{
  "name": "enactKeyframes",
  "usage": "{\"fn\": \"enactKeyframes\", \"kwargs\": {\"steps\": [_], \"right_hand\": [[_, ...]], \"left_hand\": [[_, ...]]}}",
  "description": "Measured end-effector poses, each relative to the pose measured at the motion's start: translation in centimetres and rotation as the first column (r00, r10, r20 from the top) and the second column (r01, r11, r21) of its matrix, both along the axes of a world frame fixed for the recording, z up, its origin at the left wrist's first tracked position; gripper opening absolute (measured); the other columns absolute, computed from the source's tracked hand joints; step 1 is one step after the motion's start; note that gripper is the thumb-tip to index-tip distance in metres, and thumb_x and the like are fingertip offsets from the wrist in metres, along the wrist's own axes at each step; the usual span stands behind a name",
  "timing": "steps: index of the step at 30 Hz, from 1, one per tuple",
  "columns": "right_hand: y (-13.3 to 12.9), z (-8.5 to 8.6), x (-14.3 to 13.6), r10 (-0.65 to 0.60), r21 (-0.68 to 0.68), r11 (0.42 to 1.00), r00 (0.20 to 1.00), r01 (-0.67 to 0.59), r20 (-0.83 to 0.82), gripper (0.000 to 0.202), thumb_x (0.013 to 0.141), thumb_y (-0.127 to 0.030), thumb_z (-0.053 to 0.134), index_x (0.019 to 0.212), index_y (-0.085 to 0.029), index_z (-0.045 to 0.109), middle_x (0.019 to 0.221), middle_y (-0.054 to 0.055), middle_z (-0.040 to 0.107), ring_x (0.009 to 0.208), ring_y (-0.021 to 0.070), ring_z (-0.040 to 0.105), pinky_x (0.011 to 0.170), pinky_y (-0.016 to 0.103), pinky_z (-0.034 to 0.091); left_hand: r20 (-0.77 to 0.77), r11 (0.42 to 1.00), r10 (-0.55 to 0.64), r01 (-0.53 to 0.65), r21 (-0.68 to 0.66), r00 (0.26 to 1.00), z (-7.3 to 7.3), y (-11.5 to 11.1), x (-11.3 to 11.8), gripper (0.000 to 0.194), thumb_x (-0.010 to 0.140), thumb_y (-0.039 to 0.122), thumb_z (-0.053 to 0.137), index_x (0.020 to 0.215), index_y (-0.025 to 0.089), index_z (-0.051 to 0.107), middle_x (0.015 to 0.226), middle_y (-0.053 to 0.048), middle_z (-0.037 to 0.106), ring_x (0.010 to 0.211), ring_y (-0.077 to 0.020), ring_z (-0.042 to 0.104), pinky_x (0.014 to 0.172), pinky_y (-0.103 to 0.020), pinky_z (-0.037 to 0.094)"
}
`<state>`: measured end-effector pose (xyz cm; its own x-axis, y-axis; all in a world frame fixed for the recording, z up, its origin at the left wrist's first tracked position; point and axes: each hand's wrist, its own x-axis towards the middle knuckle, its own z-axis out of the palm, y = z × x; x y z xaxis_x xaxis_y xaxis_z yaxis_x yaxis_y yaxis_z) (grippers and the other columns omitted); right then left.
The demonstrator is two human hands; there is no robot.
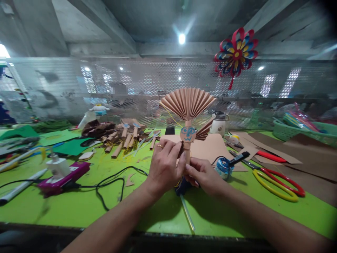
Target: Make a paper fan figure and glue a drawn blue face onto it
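Upright between my hands is a brown paper puppet (187, 135) with a round face drawn in blue. A wide pleated fan (188, 103) spreads above its head, and a smaller pleated piece (204, 130) juts out to the right. My left hand (167, 163) is closed on the puppet's left side, just below the face. Lower down, my right hand (204, 174) pinches the tube-shaped body (186, 154). Yellow string runs from the fan's left edge toward the face. A clear glue stick (187, 214) lies on the table below my hands; a dark object behind them is mostly hidden.
Right of my hands stand a blue paint jar (223, 168) with a brush (239, 159) and large scissors (279, 182). To the left are a purple power strip (64, 178) and its looping black cord (110, 182). Several paper tubes (126, 140) lie behind. A green basket (305, 131) sits far right.
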<state>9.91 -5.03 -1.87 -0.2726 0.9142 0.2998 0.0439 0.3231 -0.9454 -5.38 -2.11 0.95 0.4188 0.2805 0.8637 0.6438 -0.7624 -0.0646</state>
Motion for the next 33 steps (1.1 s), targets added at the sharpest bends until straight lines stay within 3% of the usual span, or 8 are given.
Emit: {"fn": "enactKeyframes", "kwargs": {"steps": [10,16,19,21,23,26,30,33], "right_hand": [[0.2,-0.1,0.1,-0.033,0.015,0.999,0.999,0.033,0.02,0.043,0.082,-0.058,0.056,0.072,-0.017,0.048,0.055,-0.005,0.047,0.042,0.0059,0.039,0.04,0.021,0.028],[0.6,-0.4,0.2,-0.1,0.008,0.995,0.994,0.1,0.033,0.042,0.083,-0.057,0.055,0.071,-0.018,0.046,0.055,-0.004,0.05,0.042,0.0067,0.042,0.04,0.021,0.031],[1.0,-0.7,0.3,-0.117,0.001,0.993,0.992,0.117,0.041,0.041,0.083,-0.055,0.055,0.071,-0.018,0.046,0.055,-0.004,0.05,0.042,0.0071,0.042,0.039,0.021,0.032],[1.1,-0.8,0.4,-0.125,0.002,0.992,0.991,0.126,0.042,0.04,0.084,-0.054,0.055,0.071,-0.018,0.047,0.054,-0.004,0.05,0.042,0.0073,0.043,0.04,0.021,0.032],[1.1,-0.7,0.4,-0.133,0.006,0.991,0.99,0.133,0.039,0.04,0.084,-0.055,0.055,0.07,-0.018,0.047,0.054,-0.004,0.05,0.042,0.0073,0.042,0.04,0.021,0.032],[1.1,-0.6,0.3,-0.135,0.004,0.991,0.99,0.135,0.03,0.04,0.083,-0.055,0.056,0.071,-0.018,0.046,0.053,-0.005,0.049,0.042,0.0074,0.042,0.04,0.022,0.033],[1.0,-0.9,0.1,-0.11,-0.016,0.994,0.994,0.111,0.025,0.038,0.082,-0.054,0.057,0.075,-0.018,0.049,0.053,-0.006,0.047,0.041,0.0077,0.042,0.04,0.022,0.032],[0.8,-1.1,-0.1,-0.082,-0.028,0.996,0.996,0.083,0.028,0.037,0.083,-0.053,0.056,0.076,-0.017,0.049,0.054,-0.006,0.047,0.041,0.0074,0.042,0.039,0.021,0.031]], "left_hand": [[0.051,0.997,-0.009,0.012,-0.076,0.999,-0.1,0.3,0.0,0.027,0.09,0.025,0.05,0.11,0.01,0.06,0.091,-0.011,0.063,0.089,-0.0259,0.053,0.088,-0.045,0.042],[0.247,0.999,0.047,-0.041,-0.029,0.968,1.0,1.1,-1.3,0.049,0.085,0.031,0.059,0.129,0.014,0.046,0.124,-0.015,0.051,0.118,-0.0292,0.045,0.102,-0.046,0.035],[0.364,0.999,0.048,-0.052,0.0,0.93,1.3,1.2,-1.7,0.042,0.083,0.031,0.06,0.121,0.016,0.05,0.12,-0.014,0.05,0.117,-0.0282,0.045,0.1,-0.044,0.036],[0.452,0.992,0.038,0.02,-0.123,0.891,0.9,1.3,-1.6,0.025,0.083,0.033,0.06,0.103,0.017,0.057,0.101,-0.01,0.055,0.1,-0.025,0.051,0.09,-0.039,0.041],[0.522,0.912,0.029,0.191,-0.362,0.853,0.3,1.3,-1.1,0.017,0.084,0.036,0.06,0.083,0.018,0.06,0.08,-0.004,0.055,0.079,-0.0204,0.051,0.078,-0.034,0.041],[0.561,0.67,-0.035,0.436,-0.601,0.827,-0.4,1.3,-0.2,0.025,0.083,0.039,0.061,0.07,0.018,0.065,0.066,-0.001,0.057,0.066,-0.0172,0.05,0.069,-0.029,0.04],[0.618,0.398,-0.159,0.623,-0.673,0.77,-0.5,1.3,0.8,0.03,0.084,0.043,0.059,0.085,0.015,0.071,0.077,-0.004,0.067,0.071,-0.0182,0.059,0.068,-0.027,0.045],[0.702,0.234,-0.153,0.716,-0.658,0.696,-0.6,1.3,1.2,0.036,0.084,0.048,0.058,0.091,0.014,0.07,0.083,-0.006,0.068,0.071,-0.0179,0.061,0.068,-0.028,0.047]]}}
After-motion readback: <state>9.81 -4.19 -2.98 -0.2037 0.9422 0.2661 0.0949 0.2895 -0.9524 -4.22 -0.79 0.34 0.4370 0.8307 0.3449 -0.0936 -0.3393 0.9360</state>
